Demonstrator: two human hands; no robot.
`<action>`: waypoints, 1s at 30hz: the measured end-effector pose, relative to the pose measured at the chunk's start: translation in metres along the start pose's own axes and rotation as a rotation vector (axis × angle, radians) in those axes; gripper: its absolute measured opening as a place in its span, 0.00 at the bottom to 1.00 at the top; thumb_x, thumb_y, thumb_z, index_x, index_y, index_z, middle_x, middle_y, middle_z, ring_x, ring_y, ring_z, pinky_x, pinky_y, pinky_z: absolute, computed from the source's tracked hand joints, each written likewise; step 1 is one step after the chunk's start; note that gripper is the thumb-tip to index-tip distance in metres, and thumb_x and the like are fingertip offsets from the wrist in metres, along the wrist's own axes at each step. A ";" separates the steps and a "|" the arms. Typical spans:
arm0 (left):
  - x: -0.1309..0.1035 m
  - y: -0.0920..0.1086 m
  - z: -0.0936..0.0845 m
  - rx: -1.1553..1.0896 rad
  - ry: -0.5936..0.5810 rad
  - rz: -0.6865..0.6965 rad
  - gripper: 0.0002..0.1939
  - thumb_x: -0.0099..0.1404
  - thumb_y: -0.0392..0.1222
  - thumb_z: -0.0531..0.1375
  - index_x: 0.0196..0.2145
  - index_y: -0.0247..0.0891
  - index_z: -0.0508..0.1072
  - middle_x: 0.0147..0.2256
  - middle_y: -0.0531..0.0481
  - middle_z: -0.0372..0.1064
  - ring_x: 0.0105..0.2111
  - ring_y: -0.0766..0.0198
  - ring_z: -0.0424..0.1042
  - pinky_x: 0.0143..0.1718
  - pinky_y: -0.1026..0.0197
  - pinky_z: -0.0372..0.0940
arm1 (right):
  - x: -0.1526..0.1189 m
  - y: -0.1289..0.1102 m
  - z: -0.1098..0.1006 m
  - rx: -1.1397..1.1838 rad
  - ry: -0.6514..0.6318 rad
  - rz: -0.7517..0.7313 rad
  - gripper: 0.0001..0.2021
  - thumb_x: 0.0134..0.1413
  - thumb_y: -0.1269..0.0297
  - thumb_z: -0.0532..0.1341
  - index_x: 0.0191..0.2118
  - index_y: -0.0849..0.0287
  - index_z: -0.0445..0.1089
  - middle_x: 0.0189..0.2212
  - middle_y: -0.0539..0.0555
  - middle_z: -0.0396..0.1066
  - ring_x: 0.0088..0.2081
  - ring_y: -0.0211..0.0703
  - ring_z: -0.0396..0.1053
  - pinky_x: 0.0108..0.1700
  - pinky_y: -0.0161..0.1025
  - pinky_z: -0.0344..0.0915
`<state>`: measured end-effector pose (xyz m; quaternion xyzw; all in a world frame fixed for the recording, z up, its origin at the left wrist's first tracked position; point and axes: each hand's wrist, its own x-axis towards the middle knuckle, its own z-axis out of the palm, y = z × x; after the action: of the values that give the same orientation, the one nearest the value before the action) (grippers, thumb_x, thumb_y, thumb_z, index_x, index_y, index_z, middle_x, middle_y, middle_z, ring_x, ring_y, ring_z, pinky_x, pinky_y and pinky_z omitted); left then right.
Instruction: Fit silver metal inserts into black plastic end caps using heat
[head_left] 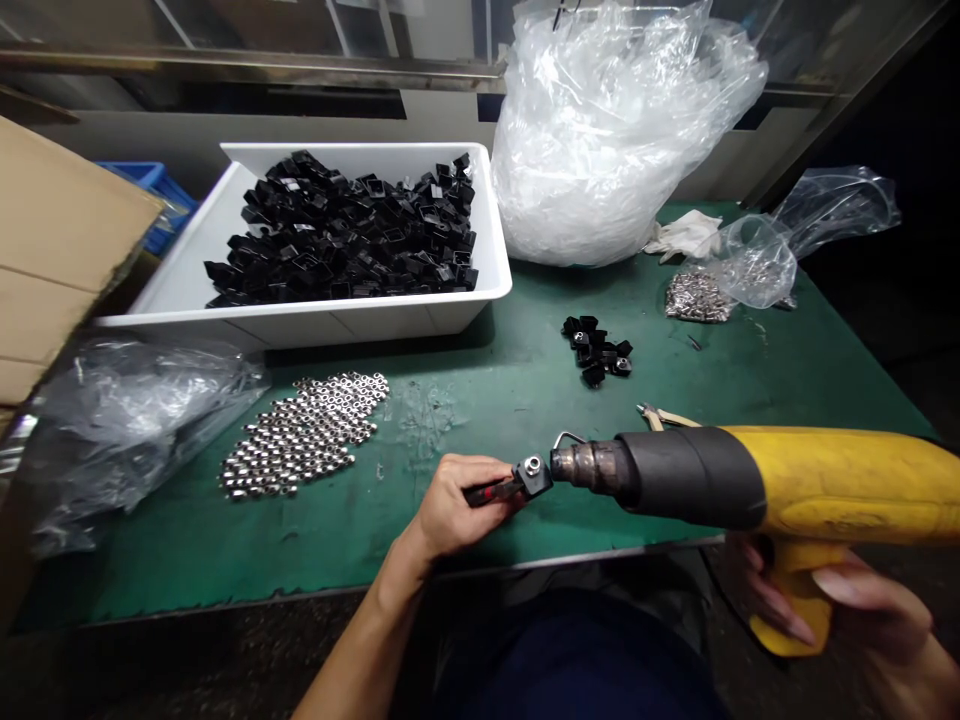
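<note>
My left hand [459,502] is closed around a dark tool with a red mark [491,492]. At the tool's tip sits a small black part [534,476] with a silver metal ring on its upper face. My right hand [840,600] grips the handle of a yellow heat gun [840,485]. The gun's metal nozzle [592,467] points left, its end right beside the black part. Whether nozzle and part touch I cannot tell. A bent metal wire shows just above the nozzle.
A white bin [375,318] holds many black parts. Silver rings [300,440] lie at the left near plastic wrap [142,420]. Black parts [596,350], pliers [664,417], bagged metal pieces [697,295] and a large plastic bag [600,140] are on the green table [480,400].
</note>
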<state>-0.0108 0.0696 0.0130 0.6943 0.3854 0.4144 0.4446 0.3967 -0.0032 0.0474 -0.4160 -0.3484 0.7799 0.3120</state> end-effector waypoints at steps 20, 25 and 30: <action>0.001 0.000 0.000 0.001 -0.048 0.004 0.06 0.63 0.39 0.66 0.30 0.36 0.81 0.26 0.48 0.76 0.23 0.67 0.71 0.26 0.66 0.64 | -0.012 -0.040 0.018 -0.093 0.226 0.032 0.19 0.47 0.48 0.66 0.41 0.55 0.77 0.21 0.56 0.67 0.22 0.47 0.64 0.26 0.44 0.57; 0.002 -0.003 -0.002 0.007 -0.062 0.015 0.05 0.62 0.38 0.66 0.30 0.35 0.81 0.26 0.48 0.76 0.23 0.67 0.71 0.26 0.67 0.64 | -0.013 -0.050 0.020 -0.124 0.229 0.068 0.19 0.47 0.48 0.66 0.40 0.57 0.79 0.21 0.58 0.69 0.22 0.46 0.64 0.25 0.43 0.55; 0.002 -0.005 -0.003 -0.019 -0.071 0.039 0.03 0.62 0.34 0.66 0.30 0.34 0.80 0.26 0.49 0.76 0.23 0.70 0.70 0.27 0.69 0.63 | -0.012 -0.055 0.015 -0.158 0.235 0.095 0.21 0.44 0.47 0.68 0.40 0.57 0.78 0.23 0.58 0.70 0.23 0.46 0.64 0.25 0.41 0.58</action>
<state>-0.0139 0.0742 0.0100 0.7117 0.3517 0.4019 0.4563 0.3998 0.0137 0.1027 -0.5437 -0.3497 0.7098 0.2797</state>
